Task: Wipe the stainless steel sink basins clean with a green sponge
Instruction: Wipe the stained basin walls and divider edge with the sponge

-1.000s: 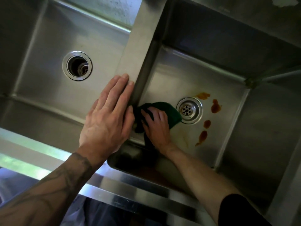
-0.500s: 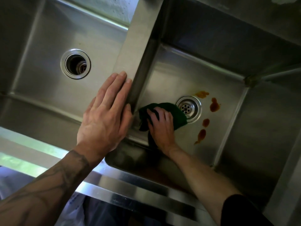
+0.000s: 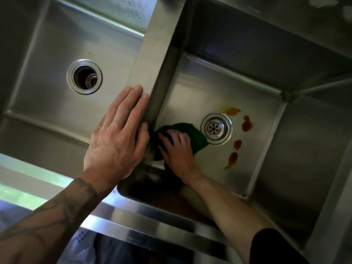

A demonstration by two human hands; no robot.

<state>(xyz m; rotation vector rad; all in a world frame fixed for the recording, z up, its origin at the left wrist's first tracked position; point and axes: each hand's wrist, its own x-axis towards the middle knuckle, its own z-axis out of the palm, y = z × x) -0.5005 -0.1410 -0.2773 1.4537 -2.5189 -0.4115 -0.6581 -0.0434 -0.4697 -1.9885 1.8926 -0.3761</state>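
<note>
Since the earlier frame the right hand [image 3: 179,149] has slid the dark green sponge [image 3: 190,133] a little back toward the near left corner of the right basin, so a sliver of steel now shows between its edge and the round perforated steel drain strainer [image 3: 216,128]; the left hand [image 3: 118,138] stays where it was.

That left hand lies open and flat, fingers together, on the brushed stainless steel divider [image 3: 150,60] between the two basins, bracing and gripping nothing. The right hand presses down on the sponge with spread fingers on the floor of the right stainless steel basin [image 3: 219,88]; whether the thumb curls under an edge is hidden, so it may be a press more than a grip.

The sponge looks thin, soft and light, bunching under the fingers, so it should follow the corners easily but could fold or slip on smooth steel. Flat pressure over its middle seems the best hold.

Four orange-brown stains [image 3: 247,123] remain beyond the drain, unwiped. The left basin [image 3: 57,44], with its open round drain hole [image 3: 84,76], shows no stains.
</note>
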